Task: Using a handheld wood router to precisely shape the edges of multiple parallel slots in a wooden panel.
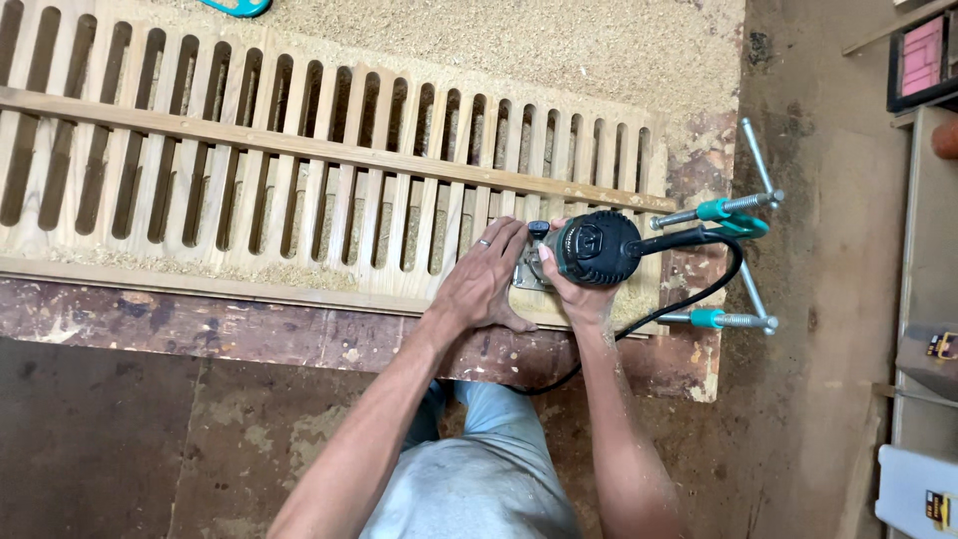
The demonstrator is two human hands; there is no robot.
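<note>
- I see my right hand (577, 289) wrapped around the body of a dark, round-topped handheld router with a green band (596, 248); the fingers are closed on its near side and the thumb lies along its left flank.
- My left hand (486, 279) lies nearly flat on the wood just left of the router, fingers spread and pointing away from me, with a ring on 1 finger. Its fingertips reach the router's metal base plate (529, 271); it presses down and does not curl around anything.
- The router stands upright on the right end of a long, pale wooden panel cut with a row of narrow rounded slots (329, 170). The panel runs from the left edge of the view to near the right end of the bench.
- A thin, straight wooden batten (299, 147) lies lengthwise across the slotted panel, ending just beyond the router.
- A black power cord (689, 299) leaves the router on its right, loops down past the bench edge and comes back under my right forearm.
- 2 metal bar clamps with teal handles (733, 208) (723, 319) grip the right end of the panel.
- The worn reddish-brown workbench (249, 334) carries the panel, and pale sawdust (559, 45) covers its far side.
- A teal tool handle (238, 7) shows at the top edge, well apart from both hands.
</note>
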